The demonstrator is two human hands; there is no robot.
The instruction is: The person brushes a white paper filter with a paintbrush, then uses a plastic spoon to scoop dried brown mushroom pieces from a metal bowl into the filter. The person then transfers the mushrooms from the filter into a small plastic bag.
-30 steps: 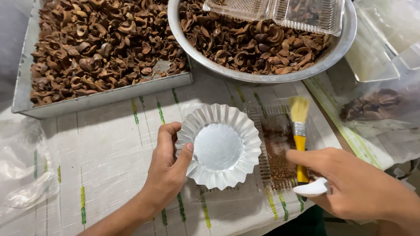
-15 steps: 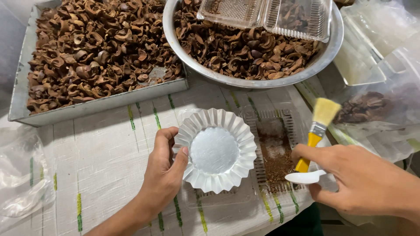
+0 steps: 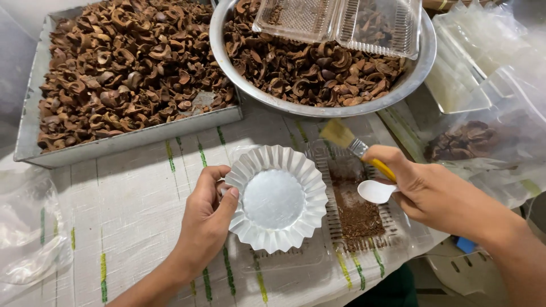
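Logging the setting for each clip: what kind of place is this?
Probably a small food-packing worktable: a metal tray and round basin heaped with brown dried husks, with clear plastic bags beside them.

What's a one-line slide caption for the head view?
Left hand steadies a fluted white paper cup while right hand holds a yellow-handled brush and white spoon.

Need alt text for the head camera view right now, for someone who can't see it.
A left hand grips the rim of a white fluted paper cup, while the right hand holds a yellow-handled brush and a white spoon over a clear tray of brown crumbs. Behind are a metal tray and a steel bowl of brown shells.
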